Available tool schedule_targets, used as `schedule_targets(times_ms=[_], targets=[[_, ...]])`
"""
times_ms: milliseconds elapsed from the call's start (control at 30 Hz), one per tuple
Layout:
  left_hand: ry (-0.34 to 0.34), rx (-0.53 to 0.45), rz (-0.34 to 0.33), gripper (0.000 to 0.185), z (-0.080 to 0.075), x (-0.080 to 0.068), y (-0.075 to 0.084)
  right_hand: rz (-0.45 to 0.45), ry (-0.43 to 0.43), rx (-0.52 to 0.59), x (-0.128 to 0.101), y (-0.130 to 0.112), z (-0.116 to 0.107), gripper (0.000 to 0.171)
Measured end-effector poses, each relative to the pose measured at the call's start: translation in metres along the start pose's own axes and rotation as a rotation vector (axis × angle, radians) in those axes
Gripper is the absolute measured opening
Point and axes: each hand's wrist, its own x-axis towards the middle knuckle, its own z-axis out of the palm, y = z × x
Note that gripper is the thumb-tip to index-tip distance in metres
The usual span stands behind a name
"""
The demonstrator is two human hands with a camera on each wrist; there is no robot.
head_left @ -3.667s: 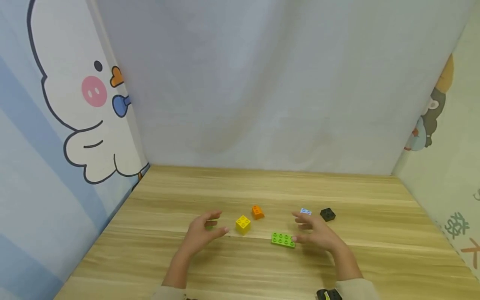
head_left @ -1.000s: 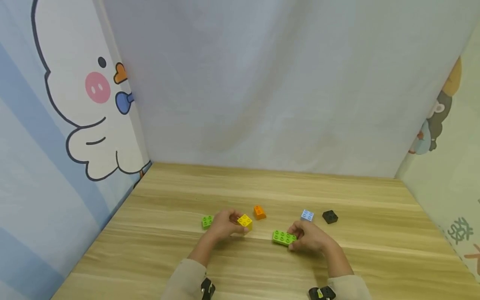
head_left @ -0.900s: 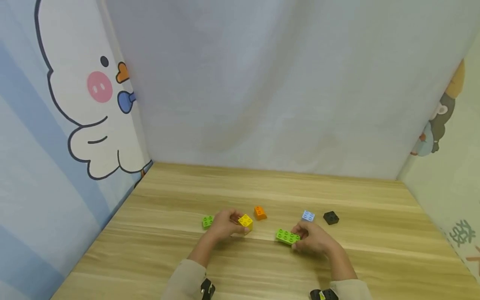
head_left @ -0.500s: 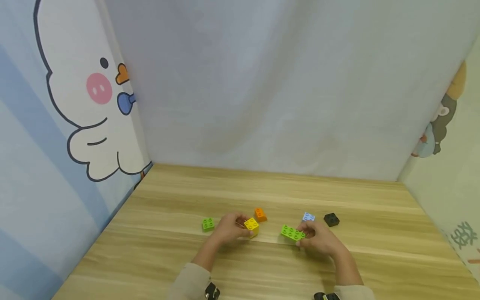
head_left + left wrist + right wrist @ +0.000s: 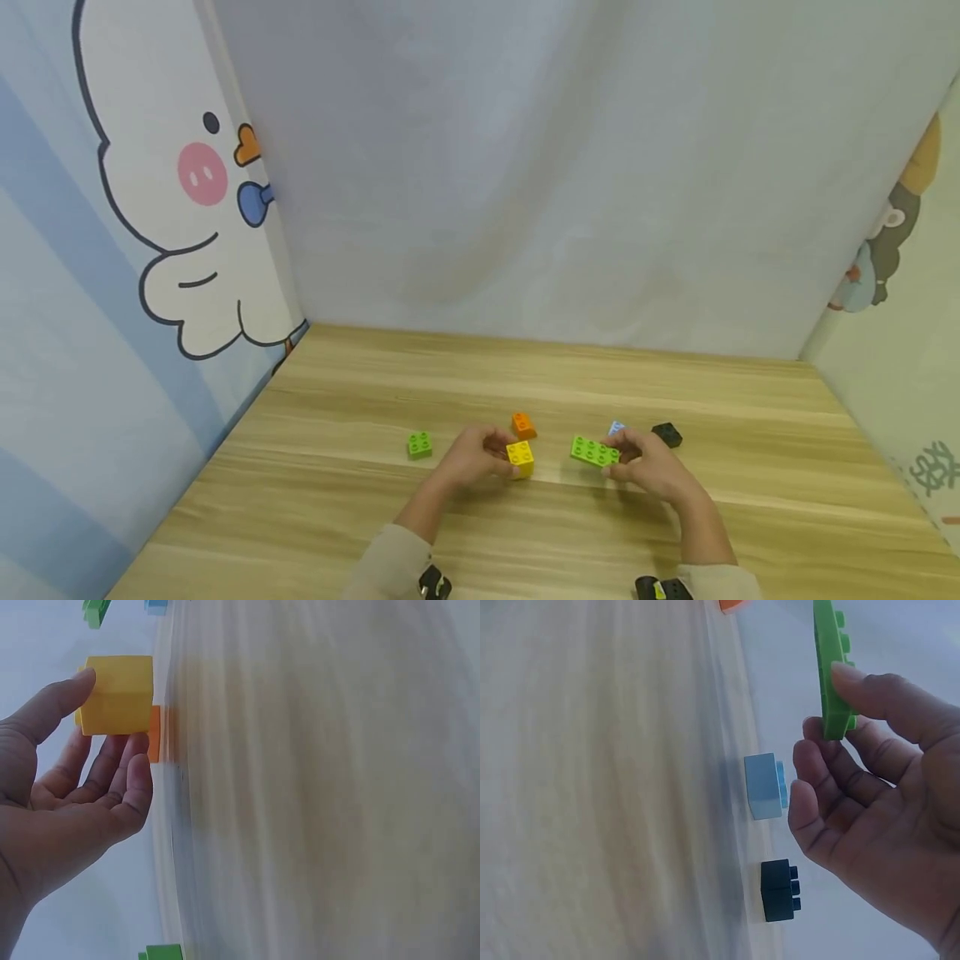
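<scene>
lifted flat green plate (image 5: 595, 451), studded

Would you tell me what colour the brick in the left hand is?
Yellow brick, clearest in the left wrist view.

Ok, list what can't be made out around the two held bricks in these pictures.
- Light blue brick: mostly hidden behind the right hand in the head view.
- Small green brick: cut off by the left wrist view's bottom edge.
- Table: grain blurred in both wrist views.
- Undersides of the yellow brick and flat green brick: not shown in any view.
</scene>
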Motion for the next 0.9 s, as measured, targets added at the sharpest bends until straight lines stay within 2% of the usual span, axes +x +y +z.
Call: schedule_targets(times_ms=[233,467,600,900], targets=[[-0.041,0.007,0.008,0.039,0.008,0.003,0.004,0.000,0.038,-0.014,0.003,0.002,0.000,0.045],[-0.086,0.034,0.020,0.038,0.010,0.008,0.005,-0.088,0.026,-0.008,0.008,0.004,0.003,0.046],[-0.120,0.020,0.037,0.038,0.012,0.010,0.006,-0.088,0.028,0.017,0.010,0.002,0.005,0.044],[-0.141,-0.036,-0.005,0.037,0.018,0.010,0.006,-0.073,0.026,0.048,0.012,-0.001,0.011,0.040]])
